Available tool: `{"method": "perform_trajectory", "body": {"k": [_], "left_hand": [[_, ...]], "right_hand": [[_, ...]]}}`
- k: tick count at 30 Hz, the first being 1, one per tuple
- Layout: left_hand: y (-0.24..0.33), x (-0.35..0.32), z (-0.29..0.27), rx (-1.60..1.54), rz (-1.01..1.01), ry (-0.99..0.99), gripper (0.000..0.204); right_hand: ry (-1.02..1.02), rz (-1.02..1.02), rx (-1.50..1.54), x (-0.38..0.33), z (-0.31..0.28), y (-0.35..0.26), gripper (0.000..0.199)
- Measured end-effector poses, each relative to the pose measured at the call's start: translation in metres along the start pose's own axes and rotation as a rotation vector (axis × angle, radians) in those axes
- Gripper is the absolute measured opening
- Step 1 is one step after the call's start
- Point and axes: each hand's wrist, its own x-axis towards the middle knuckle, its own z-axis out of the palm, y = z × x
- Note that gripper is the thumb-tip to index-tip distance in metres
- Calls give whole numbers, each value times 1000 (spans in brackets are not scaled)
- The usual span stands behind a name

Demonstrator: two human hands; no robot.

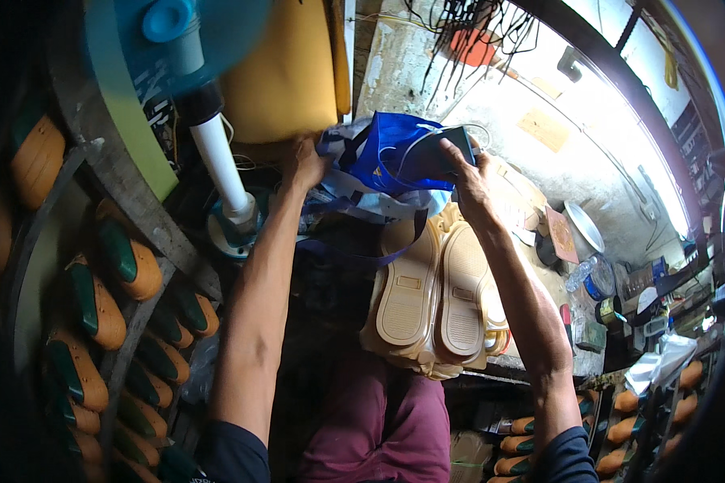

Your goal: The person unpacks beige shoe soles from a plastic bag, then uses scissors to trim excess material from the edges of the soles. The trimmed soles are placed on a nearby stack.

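Blue fabric bag point(391, 145) gapes between your hands, at the left edge of the workbench point(551, 283). Your left hand point(304, 165) is closed on its left side; your right hand point(469, 173) grips a dark flat rectangular object point(462, 138) by its mouth. Its purple strap point(362, 260) droops beside tan shoe soles point(408, 307) at the front edge. A pedestal fan point(220, 165) crowds your left forearm; racked shoe lasts point(109, 324) stand farther left.

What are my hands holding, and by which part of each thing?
Your left hand grips the blue bag by its left edge. Your right hand holds a dark, flat object by its right end, at the bag's opening.
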Motion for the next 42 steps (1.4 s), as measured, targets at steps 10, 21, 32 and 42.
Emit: {"method": "perform_trajectory", "body": {"k": [10,21,32,42], "left_hand": [[79,-115,32,240,289,-22,38],[108,-130,-9,-534,77,131,44],[150,-79,-102,-99,693,23,37],[137,-95,-114,-149,690,99,11]], "right_hand": [[-110,-531,-525,-3,13,-32,55],[-159,-366,-832,-10,43,-16,56],[-364,-347,-818,-21,52,7,67],[-547,-463,-1022,-24,70,-17,49]]}}
